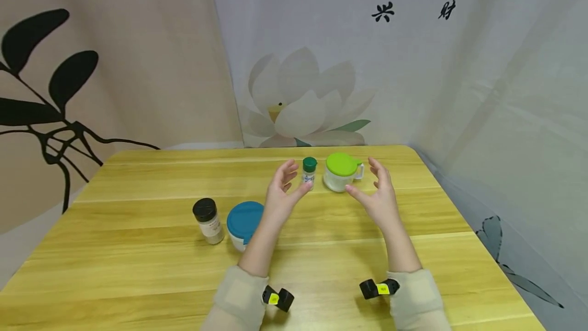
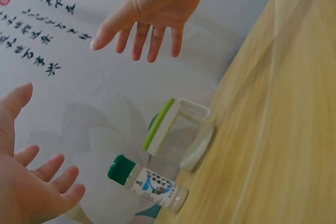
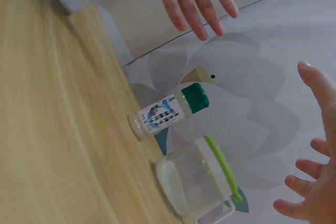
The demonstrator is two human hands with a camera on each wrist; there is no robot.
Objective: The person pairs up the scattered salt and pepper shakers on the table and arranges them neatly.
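Both hands hover above the table and hold nothing. My left hand (image 1: 281,199) is raised with fingers spread, nearest a small clear shaker bottle (image 1: 310,165) with a green cap and printed label. In the head view its thumb overlaps the bottle's lower part. My right hand (image 1: 381,199) is likewise spread, thumb apart from the fingers, by a clear jar (image 1: 334,182) with a lime-green lid and a white handle. Shaker and jar stand upright side by side; the left wrist view shows a gap of air between the left hand (image 2: 37,190) and the shaker (image 2: 155,186).
A black-lidded jar (image 1: 211,225) with a label stands left on the wooden table (image 1: 138,208). Beside it is a blue-lidded container (image 1: 244,218), partly hidden by the left forearm. A printed cloth (image 1: 303,29) hangs behind the table's far edge.
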